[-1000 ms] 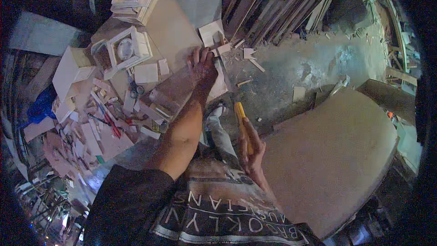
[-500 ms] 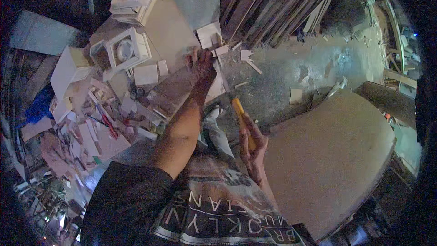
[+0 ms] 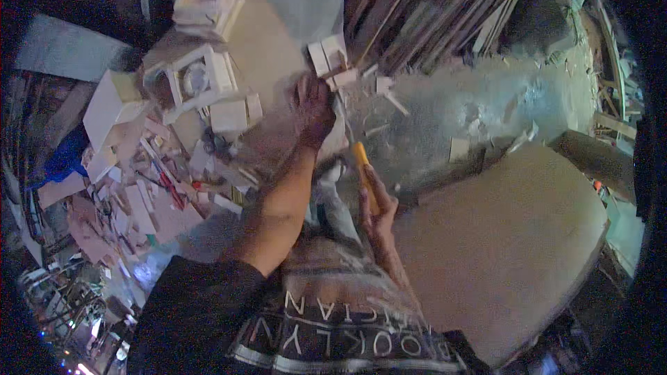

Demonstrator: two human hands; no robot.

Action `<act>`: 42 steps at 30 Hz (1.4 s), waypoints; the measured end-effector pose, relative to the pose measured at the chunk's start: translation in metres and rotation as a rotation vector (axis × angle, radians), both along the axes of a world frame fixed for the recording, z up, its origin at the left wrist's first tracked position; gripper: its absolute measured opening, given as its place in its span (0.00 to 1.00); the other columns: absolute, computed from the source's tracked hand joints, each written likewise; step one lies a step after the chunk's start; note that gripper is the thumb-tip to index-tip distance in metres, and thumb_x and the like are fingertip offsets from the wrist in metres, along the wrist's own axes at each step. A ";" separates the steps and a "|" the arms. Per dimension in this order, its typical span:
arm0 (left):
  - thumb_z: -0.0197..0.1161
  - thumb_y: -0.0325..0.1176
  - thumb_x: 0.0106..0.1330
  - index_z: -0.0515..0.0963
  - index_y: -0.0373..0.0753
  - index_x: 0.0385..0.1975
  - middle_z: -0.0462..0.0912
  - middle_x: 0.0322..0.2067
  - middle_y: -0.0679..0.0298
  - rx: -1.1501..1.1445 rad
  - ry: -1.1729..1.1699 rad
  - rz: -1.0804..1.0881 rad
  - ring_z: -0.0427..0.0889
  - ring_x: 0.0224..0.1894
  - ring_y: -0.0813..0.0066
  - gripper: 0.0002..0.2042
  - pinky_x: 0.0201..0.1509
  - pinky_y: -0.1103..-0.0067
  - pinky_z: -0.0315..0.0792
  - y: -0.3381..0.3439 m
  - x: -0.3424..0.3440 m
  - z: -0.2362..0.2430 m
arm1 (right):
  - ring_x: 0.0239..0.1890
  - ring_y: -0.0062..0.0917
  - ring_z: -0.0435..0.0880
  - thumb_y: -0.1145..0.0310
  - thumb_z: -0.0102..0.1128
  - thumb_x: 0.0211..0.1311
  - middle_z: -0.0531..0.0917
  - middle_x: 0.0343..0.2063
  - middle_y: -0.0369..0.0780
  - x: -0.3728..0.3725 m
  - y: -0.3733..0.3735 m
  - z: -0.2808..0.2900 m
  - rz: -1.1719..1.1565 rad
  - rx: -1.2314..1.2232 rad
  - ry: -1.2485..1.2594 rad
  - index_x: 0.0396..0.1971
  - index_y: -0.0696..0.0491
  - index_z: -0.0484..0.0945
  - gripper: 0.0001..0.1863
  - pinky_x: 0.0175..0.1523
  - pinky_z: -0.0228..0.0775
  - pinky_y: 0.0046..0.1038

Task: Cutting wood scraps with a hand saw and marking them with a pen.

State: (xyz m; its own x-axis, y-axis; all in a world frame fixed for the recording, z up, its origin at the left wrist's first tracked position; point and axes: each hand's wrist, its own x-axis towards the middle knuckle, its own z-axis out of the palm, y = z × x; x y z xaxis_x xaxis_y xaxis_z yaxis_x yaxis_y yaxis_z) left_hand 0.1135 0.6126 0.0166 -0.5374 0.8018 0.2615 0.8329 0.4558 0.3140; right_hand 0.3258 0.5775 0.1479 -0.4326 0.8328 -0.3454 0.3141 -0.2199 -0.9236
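Note:
My right hand [image 3: 379, 201] is wrapped around the yellow handle of a hand saw [image 3: 359, 154]. Its narrow metal blade runs forward from the handle, close by my left fingers; the blade's teeth are too blurred to make out. My left hand [image 3: 314, 107], in shadow, presses on a pale wood piece [image 3: 338, 125] at the edge of the brown board. What lies under its fingers is partly hidden. Just beyond it sit small pale wood blocks [image 3: 328, 55].
Two pale box frames [image 3: 208, 0] and a pale box [image 3: 111, 111] stand left on the board [image 3: 267, 35]. Wood scraps and tools [image 3: 167, 180] litter the lower left. Dark planks [image 3: 417, 7] lean at the back. A large brown panel [image 3: 500, 243] lies to my right.
My right hand has moved slightly forward with the saw, toward my left hand. My left hand stays at the wood piece. The whole view has shifted a little.

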 end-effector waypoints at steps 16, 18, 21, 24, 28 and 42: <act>0.57 0.31 0.57 0.69 0.38 0.48 0.71 0.53 0.57 0.079 -0.076 0.030 0.60 0.63 0.52 0.18 0.63 0.53 0.51 -0.004 0.005 -0.014 | 0.50 0.24 0.76 0.76 0.51 0.63 0.80 0.47 0.49 -0.002 0.008 0.045 0.108 0.145 -0.142 0.53 0.62 0.73 0.18 0.56 0.65 0.26; 0.57 0.31 0.57 0.69 0.38 0.48 0.71 0.53 0.58 0.156 -0.093 0.039 0.60 0.63 0.52 0.18 0.63 0.53 0.51 0.005 0.015 -0.019 | 0.51 0.25 0.76 0.75 0.52 0.63 0.80 0.48 0.47 -0.043 0.041 0.010 -0.069 -0.052 0.004 0.52 0.62 0.73 0.17 0.57 0.65 0.26; 0.57 0.31 0.56 0.70 0.38 0.47 0.71 0.53 0.57 0.130 -0.077 0.068 0.59 0.63 0.53 0.17 0.63 0.52 0.51 0.000 0.009 -0.028 | 0.51 0.26 0.76 0.74 0.51 0.64 0.80 0.48 0.48 -0.049 0.038 0.019 0.028 0.003 -0.141 0.51 0.63 0.73 0.17 0.56 0.65 0.27; 0.57 0.32 0.56 0.69 0.38 0.49 0.71 0.53 0.56 -0.036 -0.274 0.061 0.59 0.64 0.54 0.19 0.63 0.51 0.50 -0.008 0.009 -0.037 | 0.51 0.27 0.76 0.73 0.51 0.64 0.79 0.48 0.48 -0.009 0.007 0.066 0.049 0.071 -0.189 0.52 0.64 0.72 0.18 0.57 0.64 0.26; 0.57 0.32 0.56 0.68 0.37 0.51 0.72 0.52 0.57 -0.037 -0.106 0.009 0.59 0.64 0.55 0.21 0.64 0.50 0.47 0.007 0.009 -0.020 | 0.53 0.28 0.75 0.71 0.50 0.66 0.78 0.50 0.48 -0.029 0.034 0.024 -0.196 -0.184 -0.022 0.53 0.64 0.71 0.19 0.57 0.64 0.27; 0.59 0.33 0.54 0.71 0.41 0.47 0.72 0.53 0.60 -0.013 -0.209 0.085 0.59 0.64 0.56 0.18 0.64 0.49 0.48 0.002 0.005 -0.028 | 0.52 0.27 0.74 0.68 0.51 0.66 0.77 0.50 0.48 -0.061 0.052 0.045 -0.028 -0.147 -0.052 0.54 0.63 0.71 0.20 0.57 0.64 0.28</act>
State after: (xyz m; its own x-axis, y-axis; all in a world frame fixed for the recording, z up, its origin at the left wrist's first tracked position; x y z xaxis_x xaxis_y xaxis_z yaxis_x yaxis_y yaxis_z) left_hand 0.1185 0.6150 -0.0114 -0.6446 0.7539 0.1272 0.7088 0.5269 0.4691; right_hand 0.2645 0.6296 0.1932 -0.3883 0.7830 -0.4860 0.3525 -0.3611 -0.8634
